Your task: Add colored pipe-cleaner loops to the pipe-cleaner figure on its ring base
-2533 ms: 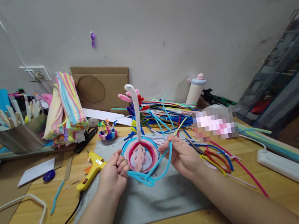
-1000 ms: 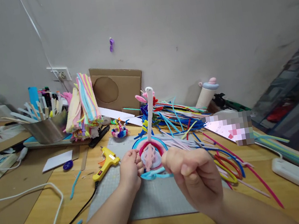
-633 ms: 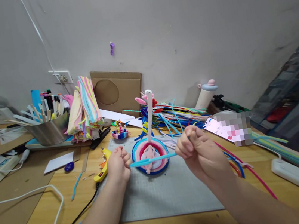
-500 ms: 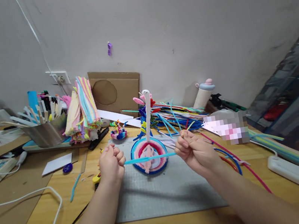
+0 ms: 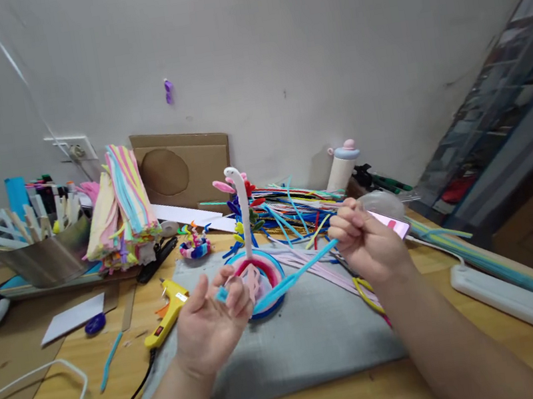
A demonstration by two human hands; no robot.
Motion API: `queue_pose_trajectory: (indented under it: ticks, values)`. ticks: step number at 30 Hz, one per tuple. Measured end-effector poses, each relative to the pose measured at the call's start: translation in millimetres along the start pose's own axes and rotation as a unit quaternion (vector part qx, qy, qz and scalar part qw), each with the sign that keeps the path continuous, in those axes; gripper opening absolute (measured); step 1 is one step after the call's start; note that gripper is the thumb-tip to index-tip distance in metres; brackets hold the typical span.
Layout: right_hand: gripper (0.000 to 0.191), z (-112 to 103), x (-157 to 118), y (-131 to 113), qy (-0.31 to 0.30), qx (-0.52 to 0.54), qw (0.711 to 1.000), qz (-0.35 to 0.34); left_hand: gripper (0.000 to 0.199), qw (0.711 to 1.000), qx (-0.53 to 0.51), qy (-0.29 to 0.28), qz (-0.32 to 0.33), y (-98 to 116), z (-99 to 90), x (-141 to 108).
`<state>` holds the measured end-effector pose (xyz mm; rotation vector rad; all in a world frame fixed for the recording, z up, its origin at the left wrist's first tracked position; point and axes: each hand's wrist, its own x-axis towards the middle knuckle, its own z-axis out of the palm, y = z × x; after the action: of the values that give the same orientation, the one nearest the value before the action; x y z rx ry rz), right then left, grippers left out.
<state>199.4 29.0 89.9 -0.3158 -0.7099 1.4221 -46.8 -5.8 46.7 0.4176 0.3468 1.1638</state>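
Observation:
A light blue pipe cleaner stretches slantwise between my hands. My right hand is closed round its upper end. Its lower end passes between the fingers of my left hand, which is turned palm up with the thumb apart, and a short blue tip sticks out there. Behind the left hand stands a round coiled base in blue, pink and red, partly hidden by the fingers, with a white curved stem rising from it. A grey mat lies beneath.
A yellow glue gun lies left of the mat, its black cord running forward. Pipe cleaner bundles, a metal bin of sticks and a bottle stand at the back. A white power strip lies right.
My left hand has turned from a fist to palm up with looser fingers. The right hand has risen, so the pipe cleaner now slants. The view has shifted to the right, and the glue gun shows fully.

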Motion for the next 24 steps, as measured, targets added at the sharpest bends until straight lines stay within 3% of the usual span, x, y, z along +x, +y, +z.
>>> queue_pose_trajectory:
  ticks: [2,5,9,10,12,13,16,19,22,24]
  values:
    - [0.015,8,4,-12,-0.001,0.000,1.000,-0.003,0.034,0.998,-0.052,-0.012,0.025,3,8.1,-7]
    - [0.015,16,9,-19,-0.018,-0.012,1.000,0.001,0.046,0.998,-0.048,-0.047,0.014,4,10.0,-17]
    - [0.016,21,13,-16,-0.041,-0.021,0.999,0.015,0.051,0.974,0.055,-0.214,-0.041,-2,13.3,-35]
    - [0.017,21,14,-16,-0.042,-0.013,0.999,0.017,0.052,0.968,0.092,-0.227,-0.061,-4,17.0,-39]
    - [0.018,22,16,-16,-0.042,0.005,0.999,0.012,0.031,0.970,0.136,-0.191,-0.062,-7,26.7,-45]
    - [0.019,23,17,-16,-0.041,0.009,0.999,0.006,0.030,0.974,0.144,-0.162,-0.057,-9,31.4,-46]
    - [0.020,24,19,-21,-0.041,-0.019,0.999,-0.022,0.054,0.992,0.079,-0.088,-0.033,-15,38.8,-43]
    - [0.020,29,19,-27,-0.040,-0.038,0.998,-0.037,0.060,0.998,0.022,-0.051,-0.034,-28,34.5,-37]
    - [0.021,40,15,-30,-0.037,0.002,0.999,-0.012,0.062,0.994,0.000,-0.083,-0.065,-42,26.8,-30]
    - [0.022,51,12,-29,-0.042,0.031,0.998,0.032,0.066,0.984,-0.016,-0.125,-0.125,-49,24.1,-26]
